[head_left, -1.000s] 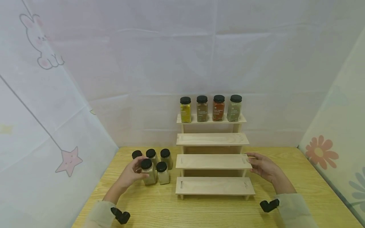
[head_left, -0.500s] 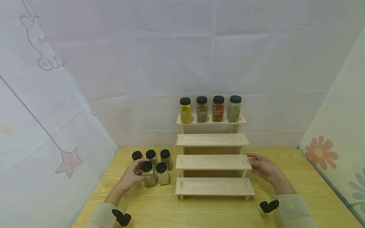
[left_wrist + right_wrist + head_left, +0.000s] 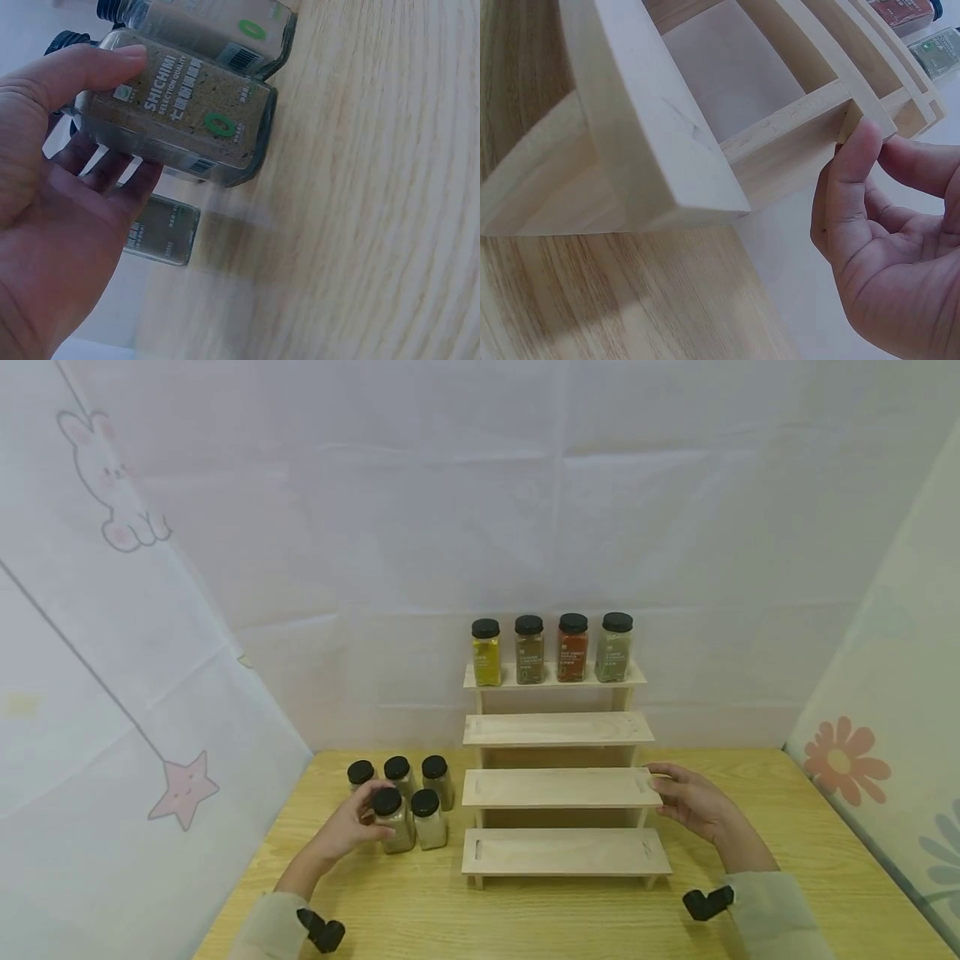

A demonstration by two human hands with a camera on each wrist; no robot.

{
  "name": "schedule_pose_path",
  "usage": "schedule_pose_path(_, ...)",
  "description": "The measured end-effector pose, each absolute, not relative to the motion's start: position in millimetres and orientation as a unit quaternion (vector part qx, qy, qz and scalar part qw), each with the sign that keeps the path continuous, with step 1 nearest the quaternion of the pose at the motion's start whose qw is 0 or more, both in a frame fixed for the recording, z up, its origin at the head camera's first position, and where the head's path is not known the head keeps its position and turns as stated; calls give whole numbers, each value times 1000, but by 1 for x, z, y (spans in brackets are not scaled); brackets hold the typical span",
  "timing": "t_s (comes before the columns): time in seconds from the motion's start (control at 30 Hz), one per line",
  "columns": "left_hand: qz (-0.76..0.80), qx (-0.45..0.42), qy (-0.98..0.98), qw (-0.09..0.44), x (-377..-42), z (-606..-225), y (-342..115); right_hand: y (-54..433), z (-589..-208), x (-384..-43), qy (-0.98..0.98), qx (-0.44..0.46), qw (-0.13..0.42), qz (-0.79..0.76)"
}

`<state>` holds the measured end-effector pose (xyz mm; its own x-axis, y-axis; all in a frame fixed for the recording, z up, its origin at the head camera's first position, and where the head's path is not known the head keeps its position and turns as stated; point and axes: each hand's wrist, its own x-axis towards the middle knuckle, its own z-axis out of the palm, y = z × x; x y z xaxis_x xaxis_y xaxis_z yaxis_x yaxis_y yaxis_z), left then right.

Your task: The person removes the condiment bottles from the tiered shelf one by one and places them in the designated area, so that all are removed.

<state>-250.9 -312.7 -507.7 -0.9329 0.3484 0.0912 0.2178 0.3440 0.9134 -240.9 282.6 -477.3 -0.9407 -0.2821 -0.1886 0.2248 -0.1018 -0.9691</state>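
Observation:
My left hand holds a square glass spice jar with a black lid, thumb on one side and fingers behind. Close up, the jar is labelled SHICHIMI and filled with brown speckled seasoning. Whether its base touches the table cannot be told. A paler spice jar stands just right of it, and three more jars stand behind. My right hand pinches the right end of a stepped wooden rack, at its second shelf from the bottom; thumb and forefinger meet at the shelf corner.
On the rack's top shelf several spice jars stand in a row: yellow, brown, red and pale green. The wooden table ends at white sheet walls behind and at both sides.
My left hand and the shichimi jar have shifted slightly downward in the head view, toward me or lower. My right hand stays at the rack. The head view has tilted a little.

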Motion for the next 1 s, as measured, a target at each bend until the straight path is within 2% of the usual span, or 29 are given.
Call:
schedule_pose_path(0.2,535,194,820,64,-249,-491,-313,283,-478,-240,649,-26,172,-741)
schedule_pose_path(0.4,519,228,823,38,-250,-462,-304,283,-479,-241,654,-30,176,-735)
schedule_pose_path(1.0,535,285,794,-44,-282,-380,-226,282,-480,-242,652,-33,170,-738)
